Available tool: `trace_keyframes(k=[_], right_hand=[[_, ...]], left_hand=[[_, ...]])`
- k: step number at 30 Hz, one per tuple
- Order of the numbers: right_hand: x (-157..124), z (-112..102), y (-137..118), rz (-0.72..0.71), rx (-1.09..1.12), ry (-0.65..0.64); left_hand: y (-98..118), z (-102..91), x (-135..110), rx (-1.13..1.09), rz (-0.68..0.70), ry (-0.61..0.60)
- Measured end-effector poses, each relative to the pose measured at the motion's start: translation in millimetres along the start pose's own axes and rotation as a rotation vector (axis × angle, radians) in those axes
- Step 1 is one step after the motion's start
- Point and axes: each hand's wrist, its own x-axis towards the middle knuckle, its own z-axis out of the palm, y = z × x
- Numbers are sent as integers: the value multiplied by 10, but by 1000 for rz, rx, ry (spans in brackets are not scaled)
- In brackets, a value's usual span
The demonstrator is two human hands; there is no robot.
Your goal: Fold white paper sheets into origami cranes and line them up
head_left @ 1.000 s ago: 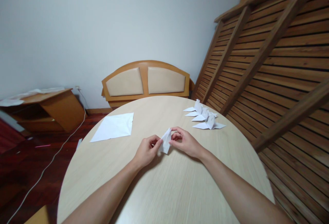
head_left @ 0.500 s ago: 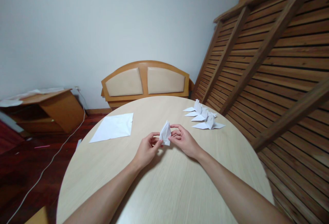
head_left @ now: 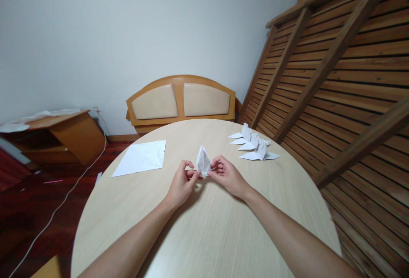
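Between my two hands a piece of folded white paper [head_left: 203,161] stands with its pointed end up, just above the table. My left hand [head_left: 184,184] pinches its lower left corner between thumb and fingers. On the other side, my right hand [head_left: 227,177] grips the lower right corner, with the thumb in front and the fingers curled behind. A crease line runs down the middle of the paper's front. Part of its lower edge is hidden by my fingertips.
Several folded white paper birds [head_left: 260,152] stand in a row at the table's back right. Flat white paper [head_left: 140,157] lies at the left on the round table [head_left: 204,235]. A slatted wooden panel [head_left: 338,99] leans at the right, and a headboard [head_left: 180,99] stands behind.
The folded paper has turned to face me more squarely and sits slightly farther left. My right thumb and fingers have shifted down to its lower corner; my left fingers have spread a little.
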Motion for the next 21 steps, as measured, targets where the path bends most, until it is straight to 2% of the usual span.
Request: trace_keyframes(k=[7,18,21], right_hand=[[13,-8,15,-3,28,5],[13,-13,-43,-14,-29,-20],[12,-24,-55,-4,-56,-18]], left_hand=[[-55,-2,11,26,79,-32],[11,-24,10,216,169,5],[25,-29,9,209,176,1]])
